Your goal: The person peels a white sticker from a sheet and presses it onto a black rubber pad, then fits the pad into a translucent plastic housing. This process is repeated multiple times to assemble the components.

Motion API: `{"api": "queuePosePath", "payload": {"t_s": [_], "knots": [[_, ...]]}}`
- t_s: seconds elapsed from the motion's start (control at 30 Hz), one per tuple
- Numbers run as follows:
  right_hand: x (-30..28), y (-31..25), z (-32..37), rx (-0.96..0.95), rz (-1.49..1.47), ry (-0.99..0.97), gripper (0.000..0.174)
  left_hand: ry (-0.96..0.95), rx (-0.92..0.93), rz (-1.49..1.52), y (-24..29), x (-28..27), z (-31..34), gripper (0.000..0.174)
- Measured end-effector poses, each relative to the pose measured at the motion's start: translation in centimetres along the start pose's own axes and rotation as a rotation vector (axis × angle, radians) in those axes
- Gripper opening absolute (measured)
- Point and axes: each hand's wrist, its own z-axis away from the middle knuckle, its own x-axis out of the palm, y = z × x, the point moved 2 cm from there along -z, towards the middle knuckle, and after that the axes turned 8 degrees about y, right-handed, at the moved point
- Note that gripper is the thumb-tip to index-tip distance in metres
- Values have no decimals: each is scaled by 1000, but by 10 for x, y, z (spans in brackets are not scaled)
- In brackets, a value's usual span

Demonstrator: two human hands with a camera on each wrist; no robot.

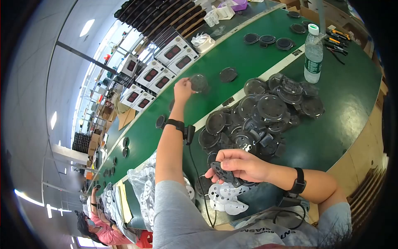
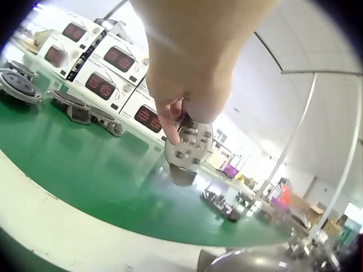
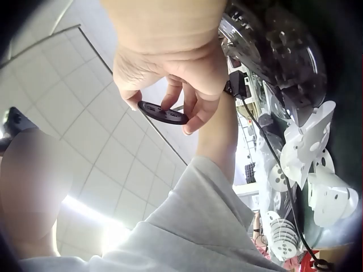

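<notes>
My left hand [image 1: 183, 89] reaches out over the green belt and pinches a round dark plastic cover [image 1: 199, 84] by its edge. In the left wrist view that cover [image 2: 190, 144] shows raised bumps and a tab. Close to my body, my right hand [image 1: 244, 166] holds a black disc with holes [image 1: 222, 172] between thumb and fingers; the right wrist view shows this disc [image 3: 163, 113] nearly edge-on. Beside the right hand lies a heap of dark round plastic covers [image 1: 271, 108]. White perforated plates [image 1: 228, 198] lie just below that hand.
More covers [image 1: 267, 39] sit along the belt. A water bottle [image 1: 314, 56] stands right of the heap, near pens and tools [image 1: 336, 41]. White boxes [image 1: 155, 76] line the belt's far side. A plastic bag of white plates [image 1: 143, 193] lies left; another person [image 1: 105, 226] sits beyond.
</notes>
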Motion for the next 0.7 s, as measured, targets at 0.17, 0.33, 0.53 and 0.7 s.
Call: {"api": "queuePosePath", "payload": {"t_s": [0.17, 0.33, 0.53, 0.7], "knots": [[-3, 8, -1, -2, 38, 2, 17, -73, -242, 219, -13, -16, 3, 32], [0, 7, 0, -4, 20, -12, 17, -80, 28, -381, -41, -6, -12, 44], [-1, 4, 2, -71, -105, -152, 19, -518, 681, -279, 83, 92, 23, 64], [0, -4, 4, -76, -99, -192, 18, -732, 546, -484, 110, 150, 26, 37]]}}
